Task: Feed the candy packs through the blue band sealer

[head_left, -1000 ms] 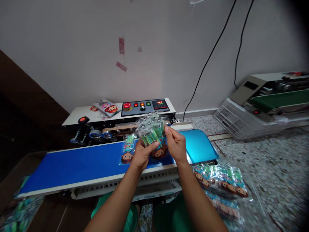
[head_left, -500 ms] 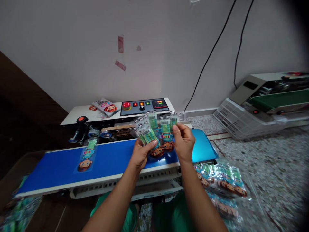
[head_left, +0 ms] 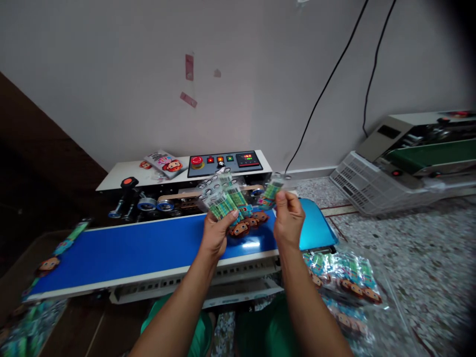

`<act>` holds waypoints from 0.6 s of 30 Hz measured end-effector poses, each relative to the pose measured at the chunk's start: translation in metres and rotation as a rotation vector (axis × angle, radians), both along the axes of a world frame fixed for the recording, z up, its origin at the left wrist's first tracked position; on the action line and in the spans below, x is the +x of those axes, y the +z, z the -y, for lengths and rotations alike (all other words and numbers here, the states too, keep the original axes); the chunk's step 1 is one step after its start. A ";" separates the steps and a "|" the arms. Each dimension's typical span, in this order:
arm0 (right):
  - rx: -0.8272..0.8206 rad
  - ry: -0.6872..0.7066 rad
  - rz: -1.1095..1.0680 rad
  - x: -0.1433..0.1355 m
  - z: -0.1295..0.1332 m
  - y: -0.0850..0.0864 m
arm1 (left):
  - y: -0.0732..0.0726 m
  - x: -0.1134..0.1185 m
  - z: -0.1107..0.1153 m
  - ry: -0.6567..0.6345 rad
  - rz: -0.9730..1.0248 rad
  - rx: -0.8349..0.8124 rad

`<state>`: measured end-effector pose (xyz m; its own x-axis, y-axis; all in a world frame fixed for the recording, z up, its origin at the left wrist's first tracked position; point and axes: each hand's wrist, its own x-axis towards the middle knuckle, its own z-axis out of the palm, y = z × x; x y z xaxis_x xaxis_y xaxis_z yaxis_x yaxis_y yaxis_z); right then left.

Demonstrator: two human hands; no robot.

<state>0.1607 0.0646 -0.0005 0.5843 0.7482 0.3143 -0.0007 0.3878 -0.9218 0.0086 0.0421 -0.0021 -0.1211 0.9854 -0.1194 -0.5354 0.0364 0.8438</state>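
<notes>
My left hand grips a fanned bunch of clear plastic packets, each with a green barcoded card and a brown cartoon head at the lower end. Pinched between the thumb and fingers of my right hand is a single packet, held apart to the right of the bunch. Both hands are above the blue conveyor belt of a band sealing machine. Another packet lies at the belt's far left end, partly over the edge.
A control panel with a red stop button tops the machine, beside a small stack of printed cards. Bagged packets lie at lower right, loose ones in a box at lower left. A second machine sits over a white crate.
My right hand has drawn one packet rightward out of the bunch. The packet on the belt has travelled left, from below the rollers to the belt's end.
</notes>
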 end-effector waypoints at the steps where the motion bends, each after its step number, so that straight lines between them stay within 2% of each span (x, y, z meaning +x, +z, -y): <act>1: -0.004 -0.036 -0.007 0.009 -0.002 -0.002 | 0.001 -0.002 0.000 0.013 -0.010 0.003; 4: -0.130 -0.082 0.122 0.040 -0.008 -0.012 | 0.004 -0.010 -0.002 0.043 -0.026 0.017; 8: -0.451 -0.060 0.561 0.064 -0.010 -0.029 | 0.006 -0.015 -0.005 0.075 -0.053 0.049; 10: -0.574 -0.085 0.725 0.064 -0.012 -0.036 | 0.006 -0.015 -0.005 0.076 -0.072 0.065; 13: -0.672 -0.114 0.832 0.056 -0.016 -0.039 | 0.007 -0.013 -0.003 0.062 -0.096 0.069; 16: -0.668 -0.046 0.874 0.043 -0.022 -0.038 | 0.007 -0.010 -0.001 0.052 -0.109 0.047; 18: -0.600 0.016 0.884 0.032 -0.022 -0.035 | 0.005 -0.007 0.000 0.044 -0.116 0.030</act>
<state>0.1927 0.0866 -0.0350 0.3178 0.9270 0.1993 0.7602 -0.1235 -0.6379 0.0012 0.0424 0.0029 -0.1755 0.9818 -0.0723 -0.4348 -0.0114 0.9004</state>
